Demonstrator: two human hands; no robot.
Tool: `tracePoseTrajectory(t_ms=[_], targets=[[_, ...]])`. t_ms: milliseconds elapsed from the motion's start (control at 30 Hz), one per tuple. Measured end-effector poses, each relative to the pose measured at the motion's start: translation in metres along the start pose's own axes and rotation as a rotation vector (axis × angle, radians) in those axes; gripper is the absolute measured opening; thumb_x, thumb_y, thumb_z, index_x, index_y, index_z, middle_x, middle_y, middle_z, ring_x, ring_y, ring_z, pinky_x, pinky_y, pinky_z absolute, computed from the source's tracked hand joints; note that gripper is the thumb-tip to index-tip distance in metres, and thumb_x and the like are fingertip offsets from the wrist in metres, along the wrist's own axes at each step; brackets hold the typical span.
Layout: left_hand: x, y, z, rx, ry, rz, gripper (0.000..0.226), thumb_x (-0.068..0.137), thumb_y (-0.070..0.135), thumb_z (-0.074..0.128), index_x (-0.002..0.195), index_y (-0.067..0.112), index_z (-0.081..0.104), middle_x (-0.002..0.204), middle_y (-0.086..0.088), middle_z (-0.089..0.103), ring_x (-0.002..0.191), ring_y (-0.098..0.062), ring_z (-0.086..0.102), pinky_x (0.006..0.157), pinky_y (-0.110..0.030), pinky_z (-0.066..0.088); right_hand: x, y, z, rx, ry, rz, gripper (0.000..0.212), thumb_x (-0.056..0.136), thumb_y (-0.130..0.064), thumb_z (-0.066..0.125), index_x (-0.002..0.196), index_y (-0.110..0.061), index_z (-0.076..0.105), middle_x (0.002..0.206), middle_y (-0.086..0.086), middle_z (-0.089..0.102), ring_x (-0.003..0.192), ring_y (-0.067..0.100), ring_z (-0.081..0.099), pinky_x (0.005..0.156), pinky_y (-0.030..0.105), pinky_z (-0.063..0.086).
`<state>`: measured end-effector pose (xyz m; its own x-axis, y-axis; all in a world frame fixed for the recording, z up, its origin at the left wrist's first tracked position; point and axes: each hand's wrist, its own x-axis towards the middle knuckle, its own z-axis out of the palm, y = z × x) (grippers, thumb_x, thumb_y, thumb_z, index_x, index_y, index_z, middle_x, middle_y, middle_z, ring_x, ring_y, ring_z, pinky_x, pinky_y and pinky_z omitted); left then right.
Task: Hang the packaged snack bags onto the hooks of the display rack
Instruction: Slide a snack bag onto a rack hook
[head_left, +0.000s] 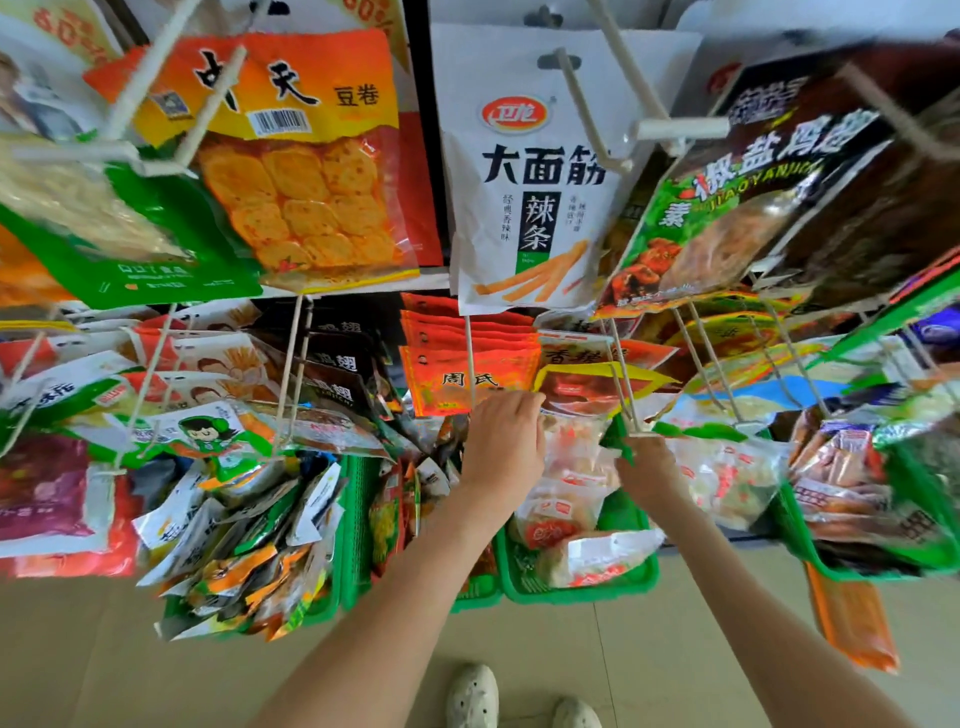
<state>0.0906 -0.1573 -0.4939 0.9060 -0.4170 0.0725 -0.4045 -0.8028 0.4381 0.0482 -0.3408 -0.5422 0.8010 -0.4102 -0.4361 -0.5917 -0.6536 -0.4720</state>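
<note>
A clear snack bag with a green top edge (574, 447) hangs between my two hands in the lower middle of the rack. My left hand (504, 441) grips its left side, fingers curled over the top. My right hand (649, 467) pinches the green right corner just under the tip of a white wire hook (623, 384). Behind that hook hangs a yellow and red bag (587, 384). Whether the bag's hole sits on the hook is hidden by my fingers.
White hooks carry many bags: an orange tofu bag (311, 171), a white spicy-strip bag (530, 171), a dark chicken-flavour bag (737, 197), orange bags (467, 364). Green baskets (582, 587) of loose packets stand below. My shoes (472, 696) are on the beige floor.
</note>
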Motion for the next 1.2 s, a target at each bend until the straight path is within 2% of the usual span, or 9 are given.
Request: tracePoseTrajectory(t_ms=[133,300,367,433,500,633,833,967,1200], targets=[[0.001,0.011,0.005,-0.021,-0.043,-0.003,0.041,0.095,0.019,0.047,0.135,0.010,0.044,0.129,-0.005,0.053,0.121,-0.022,0.046,0.106,-0.035,0.031,0.015,0.007,-0.028,0.019,0.283,-0.191,0.049,0.092,0.000,0.043,0.139,-0.003,0.029,0.139,0.020,0.033,0.117,0.039,0.044,0.087,0.044,0.042],[0.000,0.028,0.007,-0.035,-0.075,-0.029,0.046,0.097,0.025,0.047,0.139,0.010,0.039,0.134,-0.006,0.050,0.125,-0.023,0.042,0.108,-0.036,0.026,0.056,-0.003,-0.040,0.008,0.057,-0.468,0.070,0.087,0.008,0.048,0.146,-0.013,0.018,0.150,0.013,0.026,0.108,0.033,0.053,0.088,0.046,0.046],[-0.002,0.031,0.007,-0.037,-0.093,-0.038,0.045,0.097,0.025,0.047,0.139,0.010,0.039,0.134,-0.006,0.048,0.125,-0.023,0.041,0.107,-0.035,0.027,0.069,-0.003,-0.036,0.034,0.014,-0.455,0.060,0.085,0.009,0.051,0.140,-0.010,0.035,0.140,0.015,0.036,0.109,0.034,0.054,0.091,0.046,0.046],[-0.005,0.032,0.007,-0.041,-0.091,-0.044,0.043,0.096,0.022,0.048,0.137,0.012,0.040,0.132,-0.005,0.049,0.122,-0.023,0.043,0.104,-0.034,0.030,0.069,-0.002,-0.034,0.048,0.075,-0.449,0.030,0.086,0.006,0.051,0.115,0.000,0.056,0.116,0.018,0.047,0.096,0.031,0.055,0.083,0.038,0.044],[-0.009,0.033,0.007,-0.058,-0.067,-0.041,0.040,0.093,0.015,0.051,0.133,0.012,0.045,0.125,-0.005,0.053,0.115,-0.024,0.048,0.098,-0.034,0.034,0.057,0.004,-0.034,0.082,0.094,-0.474,0.013,0.086,0.005,0.052,0.093,0.002,0.063,0.094,0.014,0.048,0.084,0.026,0.051,0.075,0.031,0.037],[-0.018,0.043,0.006,-0.046,-0.076,-0.025,0.038,0.092,0.014,0.050,0.129,0.010,0.049,0.119,-0.007,0.055,0.109,-0.026,0.050,0.093,-0.036,0.037,0.016,0.018,-0.037,0.150,0.118,-0.419,0.011,0.084,0.002,0.057,0.092,-0.001,0.063,0.088,0.007,0.048,0.080,0.021,0.048,0.066,0.023,0.030],[-0.053,0.073,-0.003,0.019,-0.236,-0.014,0.041,0.095,0.026,0.049,0.131,0.006,0.047,0.132,-0.010,0.052,0.124,-0.028,0.045,0.101,-0.037,0.035,-0.061,0.035,-0.036,0.117,0.014,-0.304,0.008,0.087,-0.011,0.060,0.089,-0.005,0.064,0.085,-0.001,0.048,0.076,0.017,0.048,0.059,0.020,0.026],[-0.064,0.105,-0.037,0.067,-0.342,0.037,0.036,0.097,0.033,0.045,0.121,0.008,0.055,0.115,-0.012,0.061,0.101,-0.032,0.059,0.076,-0.035,0.042,-0.106,0.009,-0.065,0.149,0.076,-0.399,0.006,0.084,-0.007,0.060,0.082,-0.006,0.066,0.077,-0.005,0.046,0.074,0.018,0.050,0.060,0.023,0.028],[-0.054,0.146,-0.145,0.033,-0.110,0.091,0.024,0.098,0.021,0.044,0.118,0.018,0.057,0.097,-0.009,0.067,0.086,-0.030,0.063,0.058,-0.033,0.040,-0.174,-0.064,-0.163,0.116,0.299,-0.637,0.011,0.086,-0.009,0.060,0.091,-0.009,0.069,0.087,0.002,0.058,0.084,0.024,0.058,0.068,0.033,0.042]])
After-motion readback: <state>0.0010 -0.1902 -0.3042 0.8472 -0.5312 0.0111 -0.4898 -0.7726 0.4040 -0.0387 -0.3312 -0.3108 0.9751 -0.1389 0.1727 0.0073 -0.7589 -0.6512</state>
